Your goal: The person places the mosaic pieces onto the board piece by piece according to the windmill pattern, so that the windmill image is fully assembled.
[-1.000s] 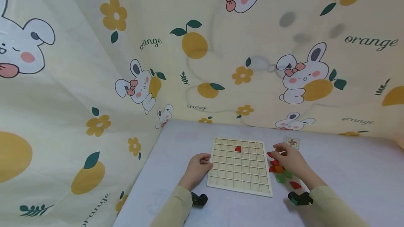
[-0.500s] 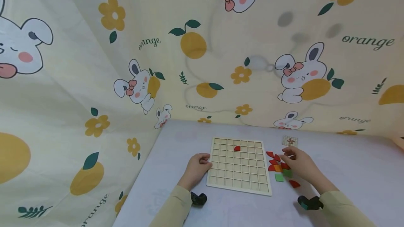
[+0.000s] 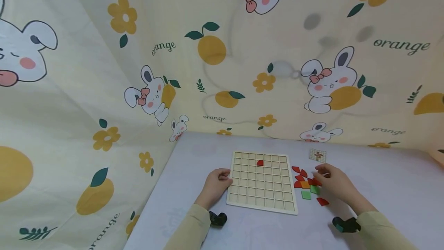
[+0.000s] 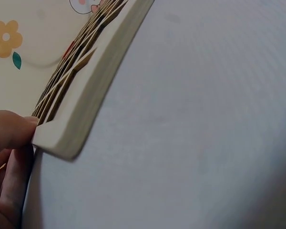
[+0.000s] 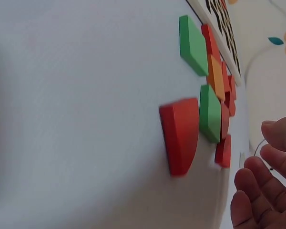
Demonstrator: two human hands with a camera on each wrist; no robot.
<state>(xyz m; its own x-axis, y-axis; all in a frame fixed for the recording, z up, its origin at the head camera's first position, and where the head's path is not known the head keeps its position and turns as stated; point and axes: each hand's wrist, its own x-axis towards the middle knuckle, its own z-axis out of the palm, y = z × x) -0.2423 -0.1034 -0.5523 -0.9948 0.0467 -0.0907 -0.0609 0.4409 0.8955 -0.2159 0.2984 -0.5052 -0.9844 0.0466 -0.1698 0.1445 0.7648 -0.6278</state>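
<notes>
A pale wooden grid board [image 3: 256,188] lies on the table, one red quarter-round piece [image 3: 260,163] in a cell of its upper part. At its left edge my left hand [image 3: 216,184] pinches the rim, thumb [image 4: 14,130] on top and curled fingers lower down. My right hand [image 3: 334,182] hovers over the right side of a loose group of pieces, fingers loosely bent and nothing between them. The group holds several red quarter-round pieces [image 5: 181,136], an orange square [image 3: 305,184] and two green squares [image 3: 306,195]; the hand hides part of it in the head view.
A small card with a grid and a reddish pinwheel pattern [image 3: 317,155] lies behind the pieces. Dark wrist devices [image 3: 217,219] sit by both sleeves. A curtain printed with rabbits and oranges [image 3: 243,49] stands behind and left of the table [image 3: 194,149].
My right hand has drawn back to the right from above the red pieces, uncovering more of them and the card. The left hand stays at the board's edge.
</notes>
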